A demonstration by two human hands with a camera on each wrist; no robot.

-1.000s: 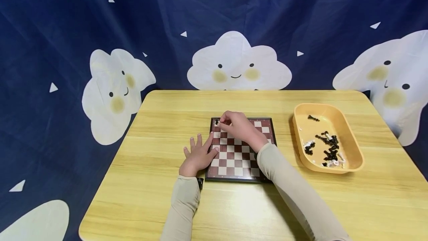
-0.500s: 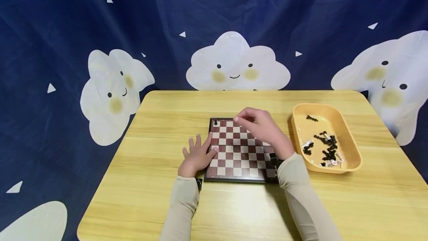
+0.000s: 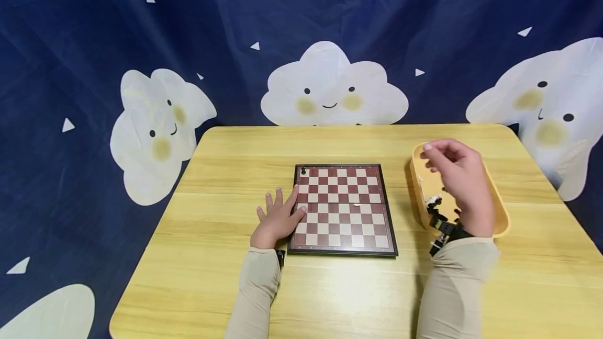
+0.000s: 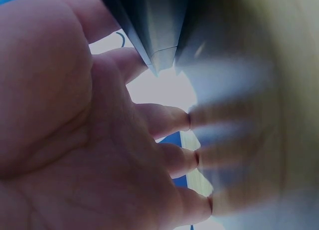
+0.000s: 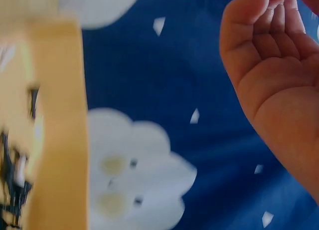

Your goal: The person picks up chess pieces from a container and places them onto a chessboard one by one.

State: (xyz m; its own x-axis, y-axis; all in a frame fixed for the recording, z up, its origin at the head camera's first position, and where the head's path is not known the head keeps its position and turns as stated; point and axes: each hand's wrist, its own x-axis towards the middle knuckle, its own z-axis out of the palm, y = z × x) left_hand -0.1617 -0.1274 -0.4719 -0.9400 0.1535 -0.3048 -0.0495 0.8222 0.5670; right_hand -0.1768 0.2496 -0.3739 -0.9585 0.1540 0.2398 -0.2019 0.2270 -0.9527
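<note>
A red-and-white chessboard (image 3: 338, 218) lies on the table. My left hand (image 3: 277, 224) is spread beside its left edge, with thumb and forefinger touching the frame. In the left wrist view, the dark board edge (image 4: 154, 30) runs between thumb and fingers. One black chess piece (image 3: 303, 171) stands on the far-left corner square. Over the yellow tray (image 3: 498, 213), my right hand (image 3: 464, 184) hovers with loosely bent fingers and nothing seen in them. It hides much of the tray. Black and white chess pieces (image 3: 433, 203) lie inside.
The wooden table (image 3: 212, 187) extends around the board and tray. A dark blue curtain (image 3: 245, 4) with white clouds hangs behind it. In the right wrist view, a black piece (image 5: 33, 101) lies apart from the other pieces near the tray wall.
My right hand has moved right from the board's far-left corner, across the board, to above the tray. The black piece stays on its corner square. My left hand has kept its place.
</note>
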